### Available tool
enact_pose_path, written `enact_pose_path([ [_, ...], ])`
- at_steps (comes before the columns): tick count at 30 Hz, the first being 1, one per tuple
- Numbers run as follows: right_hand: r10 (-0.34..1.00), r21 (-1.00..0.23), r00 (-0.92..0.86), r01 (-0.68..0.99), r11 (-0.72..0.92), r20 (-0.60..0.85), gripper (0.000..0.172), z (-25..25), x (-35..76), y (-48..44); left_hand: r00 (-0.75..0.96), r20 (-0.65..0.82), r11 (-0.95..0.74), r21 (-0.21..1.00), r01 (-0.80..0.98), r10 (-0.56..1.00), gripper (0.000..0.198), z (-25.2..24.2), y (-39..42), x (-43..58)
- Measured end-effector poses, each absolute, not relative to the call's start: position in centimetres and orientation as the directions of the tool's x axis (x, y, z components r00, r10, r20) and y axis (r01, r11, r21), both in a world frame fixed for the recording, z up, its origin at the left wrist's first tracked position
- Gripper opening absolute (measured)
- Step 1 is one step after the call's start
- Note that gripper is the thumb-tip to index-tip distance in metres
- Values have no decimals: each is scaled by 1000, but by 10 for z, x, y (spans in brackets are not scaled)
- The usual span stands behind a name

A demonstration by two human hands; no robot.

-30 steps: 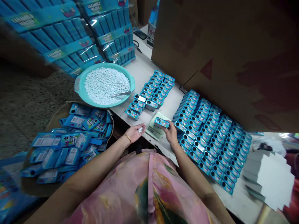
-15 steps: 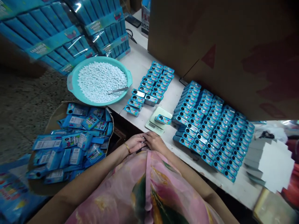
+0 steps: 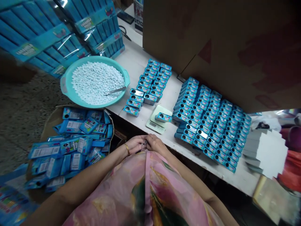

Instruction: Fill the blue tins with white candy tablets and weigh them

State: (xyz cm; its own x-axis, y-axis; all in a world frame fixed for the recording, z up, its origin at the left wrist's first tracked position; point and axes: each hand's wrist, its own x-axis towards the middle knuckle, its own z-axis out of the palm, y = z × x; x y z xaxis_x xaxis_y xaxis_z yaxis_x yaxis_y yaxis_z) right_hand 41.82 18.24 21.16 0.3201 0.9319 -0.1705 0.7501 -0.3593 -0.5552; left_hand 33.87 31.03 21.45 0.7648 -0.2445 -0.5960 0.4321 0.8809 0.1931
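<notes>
In front of the floral garment [image 3: 141,188], my left hand [image 3: 136,144] and my right hand [image 3: 155,143] meet, fingers closed together at the fingertips. Something small and dark shows between them, too small to name. A gold bangle [image 3: 127,149] circles my left wrist. Just beyond my hands, on the table edge, stands a small pale scale [image 3: 155,126] with one blue candy tin [image 3: 163,117] on it. Left of the scale, more blue tins [image 3: 144,80] stand in short rows. A large block of similar tins [image 3: 211,125] fills the right side.
A turquoise basin [image 3: 64,84] of white candies [image 3: 96,81] holds a metal spoon [image 3: 117,90]. Below it, a carton [image 3: 44,125] is full of blue packets [image 3: 72,141]. Wrapped display packs [image 3: 42,37] stand behind. A big cardboard box [image 3: 188,25] rises at the back; white card sheets [image 3: 270,152] lie right.
The view has shifted slightly, so the table's things appear a little further left. My hands stay together at the garment, with only small finger movement. The tin stays on the scale.
</notes>
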Motion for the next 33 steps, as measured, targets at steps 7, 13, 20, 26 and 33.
enact_pose_path([
  [7,919,-597,385,717,-359,-91,18,215,422,177,777,-579,896,168,411,-248,44,216,311,350],
  [13,893,-594,450,711,-376,-27,19,228,439,172,783,-591,917,171,360,-197,45,222,308,369],
  [20,904,-584,419,713,-388,-90,21,251,461,175,795,-578,924,178,339,-181,50,228,305,385],
  [26,847,-719,532,588,-372,-3,16,257,481,176,832,-540,936,211,280,-127,40,232,308,396],
  [33,701,-719,699,559,-412,141,17,260,523,191,822,-565,937,249,245,-65,36,235,323,401],
])
